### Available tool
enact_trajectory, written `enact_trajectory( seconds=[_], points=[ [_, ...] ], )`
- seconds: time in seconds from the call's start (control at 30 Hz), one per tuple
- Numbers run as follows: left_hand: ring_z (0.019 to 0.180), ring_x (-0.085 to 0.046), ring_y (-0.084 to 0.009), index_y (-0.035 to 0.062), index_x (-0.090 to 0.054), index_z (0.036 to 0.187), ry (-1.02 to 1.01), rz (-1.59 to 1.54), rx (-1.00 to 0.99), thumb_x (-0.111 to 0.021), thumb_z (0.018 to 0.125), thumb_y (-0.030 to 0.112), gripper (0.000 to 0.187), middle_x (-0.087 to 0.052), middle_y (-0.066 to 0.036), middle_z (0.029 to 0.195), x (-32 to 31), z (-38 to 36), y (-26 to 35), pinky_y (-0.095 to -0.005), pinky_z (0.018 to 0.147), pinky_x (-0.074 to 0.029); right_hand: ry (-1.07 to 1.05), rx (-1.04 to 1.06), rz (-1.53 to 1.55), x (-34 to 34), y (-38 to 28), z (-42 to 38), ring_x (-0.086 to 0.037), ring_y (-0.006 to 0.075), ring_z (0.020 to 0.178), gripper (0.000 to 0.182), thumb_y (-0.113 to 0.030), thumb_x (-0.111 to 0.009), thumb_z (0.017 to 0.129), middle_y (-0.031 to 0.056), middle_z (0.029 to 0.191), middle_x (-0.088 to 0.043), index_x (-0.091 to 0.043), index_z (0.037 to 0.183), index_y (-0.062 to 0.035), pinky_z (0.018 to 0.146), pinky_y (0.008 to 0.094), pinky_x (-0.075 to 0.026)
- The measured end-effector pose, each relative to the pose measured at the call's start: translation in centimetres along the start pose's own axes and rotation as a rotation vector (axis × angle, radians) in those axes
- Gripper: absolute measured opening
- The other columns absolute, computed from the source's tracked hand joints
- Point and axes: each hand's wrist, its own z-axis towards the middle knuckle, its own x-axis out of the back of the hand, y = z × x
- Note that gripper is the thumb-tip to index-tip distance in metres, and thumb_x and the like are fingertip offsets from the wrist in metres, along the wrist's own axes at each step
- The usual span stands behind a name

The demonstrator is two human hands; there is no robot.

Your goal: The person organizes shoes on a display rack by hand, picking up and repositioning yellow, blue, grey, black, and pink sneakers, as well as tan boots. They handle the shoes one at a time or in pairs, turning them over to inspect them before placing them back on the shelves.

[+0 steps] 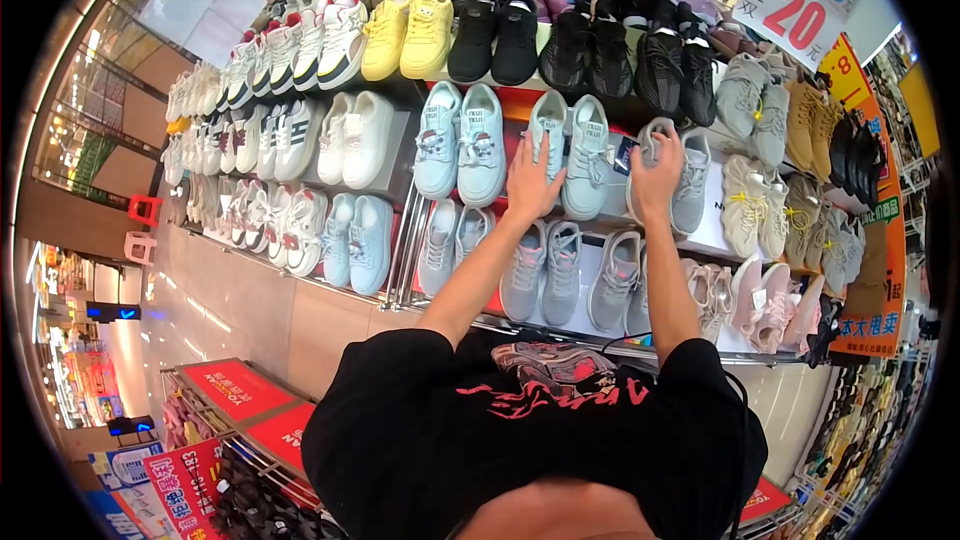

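Note:
My left hand rests on the front of a light blue sneaker, fingers spread over its laces. The matching light blue sneaker stands just to the right. Over a grey sneaker lies my right hand, its fingers apart and touching the upper near the laces. That shoe's partner, another grey sneaker, sits beside it on the right. To the left of my left hand is a pair of light blue sneakers with dark lace ornaments.
Tiered shoe racks hold rows of pairs, with yellow sneakers and black sneakers higher up. Grey sneakers line the lower shelf under my forearms. A price sign hangs at upper right. Red signs top another rack behind me.

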Motion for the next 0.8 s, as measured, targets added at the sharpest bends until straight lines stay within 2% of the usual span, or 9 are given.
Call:
enact_trajectory(
  seconds=[0.1,0.17,0.2,0.3,0.33,0.4,0.57,0.77,0.8],
  points=[
    [0.145,-0.031,-0.0425,0.0129,-0.029,0.158,-0.008,0.027,0.025,-0.062,0.093,0.042,0.079,-0.027,-0.025,0.161,-0.2,0.0,0.1,-0.0502,0.115,-0.033,0.045,-0.096,-0.261,2.6,3.1,-1.8,-0.045,0.0407,0.135,0.061,-0.031,-0.077,0.079,0.0219,0.149,-0.046,-0.058,0.131,-0.0048,0.111,0.0504,-0.035],
    [0.146,-0.031,-0.0418,0.0124,-0.03,0.158,0.016,0.047,0.022,-0.062,0.092,0.042,0.079,-0.027,-0.024,0.161,-0.7,-0.2,0.0,-0.05,0.115,-0.033,-0.096,-0.121,-0.524,3.8,4.5,-4.1,-0.036,0.0388,0.144,0.076,-0.048,-0.071,0.082,0.0214,0.156,-0.038,-0.051,0.143,-0.0081,0.113,0.0538,-0.03],
    [0.146,-0.031,-0.0413,0.012,-0.031,0.157,0.037,0.041,0.012,-0.062,0.092,0.042,0.078,-0.027,-0.024,0.161,-1.0,-0.2,-0.2,-0.05,0.115,-0.033,-0.116,-0.066,-0.535,3.7,5.4,-5.2,-0.027,0.037,0.149,0.087,-0.058,-0.065,0.084,0.02,0.161,-0.03,-0.041,0.153,-0.0118,0.115,0.0568,-0.025],
    [0.142,-0.035,-0.0436,0.0103,-0.029,0.158,0.03,0.082,-0.002,-0.06,0.094,0.042,0.078,-0.029,-0.026,0.159,-1.2,-0.2,-0.3,-0.0486,0.114,-0.035,-0.218,-0.084,-0.603,4.2,4.7,-6.3,-0.025,0.037,0.15,0.076,-0.059,-0.065,0.085,0.0168,0.164,-0.026,-0.061,0.132,0.0009,0.116,0.0589,-0.023],
    [0.141,-0.037,-0.0437,0.0106,-0.03,0.158,0.051,0.075,-0.01,-0.061,0.094,0.042,0.078,-0.031,-0.027,0.158,-1.2,-0.3,-0.3,-0.0481,0.114,-0.035,-0.221,-0.086,-0.615,4.3,4.9,-6.5,-0.025,0.037,0.15,0.076,-0.059,-0.065,0.085,0.0168,0.164,-0.026,-0.061,0.132,0.0009,0.116,0.0589,-0.023],
    [0.14,-0.038,-0.0436,0.0114,-0.032,0.157,0.079,0.05,-0.027,-0.062,0.093,0.041,0.077,-0.033,-0.027,0.157,-1.4,-0.5,-0.3,-0.0483,0.114,-0.035,-0.176,-0.066,-0.557,4.0,5.0,-6.5,-0.025,0.0367,0.15,0.073,-0.059,-0.065,0.084,0.0158,0.165,-0.024,-0.067,0.119,0.006,0.116,0.0592,-0.023],
    [0.141,-0.038,-0.0435,0.0119,-0.039,0.153,0.085,-0.015,-0.007,-0.065,0.092,0.043,0.074,-0.034,-0.026,0.157,-1.4,-0.7,-0.6,-0.0496,0.113,-0.035,-0.128,-0.114,-0.571,3.6,4.9,-7.1,-0.027,0.0369,0.149,0.071,-0.057,-0.066,0.084,0.0147,0.166,-0.021,-0.067,0.116,0.0066,0.117,0.0588,-0.023],
    [0.137,-0.041,-0.0437,0.0124,-0.05,0.147,0.157,-0.087,0.003,-0.068,0.089,0.042,0.067,-0.039,-0.025,0.154,-1.5,-0.8,-0.6,-0.0501,0.111,-0.036,-0.239,-0.1,-0.533,4.5,4.9,-6.7,-0.026,0.039,0.149,0.069,-0.053,-0.069,0.083,0.0158,0.167,-0.017,-0.067,0.114,0.0077,0.118,0.0571,-0.023],
    [0.137,-0.041,-0.043,0.0123,-0.052,0.145,0.154,-0.103,0.032,-0.069,0.088,0.042,0.066,-0.039,-0.024,0.153,-1.5,-0.7,-0.5,-0.0502,0.111,-0.035,-0.205,-0.055,-0.569,4.5,5.2,-6.6,-0.034,0.0398,0.143,0.063,-0.052,-0.071,0.081,0.0165,0.164,-0.025,-0.07,0.108,0.0046,0.115,0.0557,-0.028]
  ],
)
